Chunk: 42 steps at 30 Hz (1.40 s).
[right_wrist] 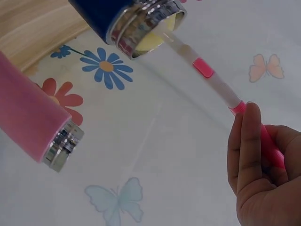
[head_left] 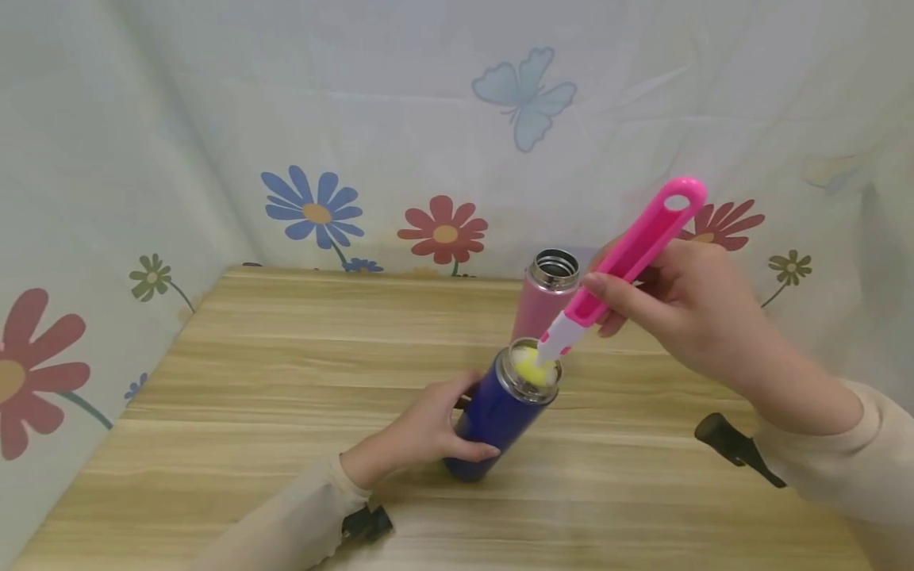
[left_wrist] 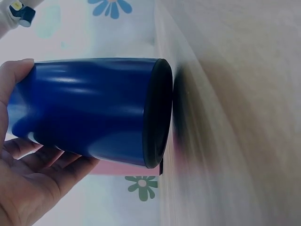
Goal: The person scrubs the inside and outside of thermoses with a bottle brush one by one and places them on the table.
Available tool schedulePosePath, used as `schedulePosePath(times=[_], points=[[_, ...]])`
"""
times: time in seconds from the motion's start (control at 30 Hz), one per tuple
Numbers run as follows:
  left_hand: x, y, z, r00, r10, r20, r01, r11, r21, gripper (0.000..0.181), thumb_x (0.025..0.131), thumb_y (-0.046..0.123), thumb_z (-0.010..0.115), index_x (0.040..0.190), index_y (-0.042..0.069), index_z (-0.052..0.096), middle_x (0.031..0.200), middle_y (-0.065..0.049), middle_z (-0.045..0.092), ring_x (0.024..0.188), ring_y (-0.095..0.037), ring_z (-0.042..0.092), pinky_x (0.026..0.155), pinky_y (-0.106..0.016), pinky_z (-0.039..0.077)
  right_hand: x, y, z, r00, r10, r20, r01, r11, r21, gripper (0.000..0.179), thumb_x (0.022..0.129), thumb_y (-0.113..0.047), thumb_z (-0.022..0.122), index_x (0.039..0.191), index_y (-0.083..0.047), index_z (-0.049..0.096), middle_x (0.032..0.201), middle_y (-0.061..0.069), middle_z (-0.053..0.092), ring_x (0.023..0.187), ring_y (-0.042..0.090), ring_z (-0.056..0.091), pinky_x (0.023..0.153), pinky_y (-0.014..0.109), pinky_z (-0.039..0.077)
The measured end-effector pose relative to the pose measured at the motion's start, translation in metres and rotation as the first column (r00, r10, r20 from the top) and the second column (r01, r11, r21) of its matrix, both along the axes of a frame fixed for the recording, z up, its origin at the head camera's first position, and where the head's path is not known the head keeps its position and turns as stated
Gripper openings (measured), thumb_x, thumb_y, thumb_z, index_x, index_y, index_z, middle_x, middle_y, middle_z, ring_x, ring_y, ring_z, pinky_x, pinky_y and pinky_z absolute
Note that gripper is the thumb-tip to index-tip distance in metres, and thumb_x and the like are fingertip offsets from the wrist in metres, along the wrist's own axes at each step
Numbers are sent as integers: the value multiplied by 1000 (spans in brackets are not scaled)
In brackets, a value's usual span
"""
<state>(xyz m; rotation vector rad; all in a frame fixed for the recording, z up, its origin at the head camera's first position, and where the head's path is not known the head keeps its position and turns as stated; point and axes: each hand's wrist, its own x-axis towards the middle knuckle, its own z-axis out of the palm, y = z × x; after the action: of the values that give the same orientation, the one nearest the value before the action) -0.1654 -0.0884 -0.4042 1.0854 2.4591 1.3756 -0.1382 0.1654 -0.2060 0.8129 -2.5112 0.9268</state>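
Note:
My left hand (head_left: 428,424) grips a dark blue thermos bottle (head_left: 493,420) around its side, tilting it to the right. In the left wrist view the bottle's black base (left_wrist: 159,113) is close to the tabletop; whether all of it touches I cannot tell. My right hand (head_left: 689,309) holds a bottle brush by its pink handle (head_left: 639,246), pinched between thumb and fingers. The brush's yellow sponge head (head_left: 534,366) sits in the steel mouth of the blue bottle, its lower part hidden inside. The white neck (right_wrist: 221,87) slants out of the mouth.
A pink thermos bottle (head_left: 539,305) without a lid stands upright just behind the blue one. The wooden tabletop (head_left: 286,357) ends at a curtain (head_left: 385,119) printed with flowers and butterflies. Dark straps (head_left: 735,444) hang by both wrists.

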Motion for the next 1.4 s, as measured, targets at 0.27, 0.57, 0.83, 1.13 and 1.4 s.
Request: schedulePosePath(times=[0.27, 0.57, 0.83, 1.13, 1.4], points=[[0, 3, -1, 999, -6, -38, 6, 1000, -9, 72, 68, 24, 85, 127, 5, 48, 119, -10, 65, 104, -24, 65, 91, -31, 54, -5, -12, -32, 980, 65, 187, -63, 998, -15, 10, 88, -11, 68, 92, -2, 67, 75, 4, 72, 58, 5, 64, 49, 23, 49], [1, 9, -2, 999, -9, -31, 8, 999, -31, 77, 68, 26, 85, 130, 4, 46, 122, -9, 63, 107, -23, 64, 92, -30, 53, -12, -10, -62, 948, 56, 314, -36, 997, -70, 13, 88, -14, 69, 93, -1, 67, 80, 8, 71, 62, 7, 64, 58, 24, 56], [4, 13, 1, 1000, 21, -7, -21, 998, -60, 78, 67, 30, 86, 131, 7, 48, 121, -7, 64, 107, -22, 63, 91, -30, 53, -13, 1, -69, 964, 39, 262, 0, 989, -147, 10, 85, -6, 70, 90, -1, 64, 74, 10, 68, 57, 10, 62, 54, 27, 55], [5, 13, -1, 999, 40, 13, -39, 998, -57, 77, 68, 31, 86, 131, 9, 47, 119, -7, 64, 106, -21, 63, 89, -30, 53, -7, 19, -49, 982, -49, 181, 79, 984, -162, 9, 89, -9, 66, 95, -2, 64, 67, -5, 65, 54, 10, 59, 45, 23, 43], [5, 11, 0, 999, 44, 0, -44, 997, -56, 75, 69, 31, 85, 131, 10, 47, 119, -6, 64, 106, -20, 62, 89, -30, 53, 0, 28, -25, 993, -75, 86, 88, 983, -160, 9, 92, -8, 63, 99, -4, 64, 63, -11, 64, 52, 7, 58, 48, 25, 37]])
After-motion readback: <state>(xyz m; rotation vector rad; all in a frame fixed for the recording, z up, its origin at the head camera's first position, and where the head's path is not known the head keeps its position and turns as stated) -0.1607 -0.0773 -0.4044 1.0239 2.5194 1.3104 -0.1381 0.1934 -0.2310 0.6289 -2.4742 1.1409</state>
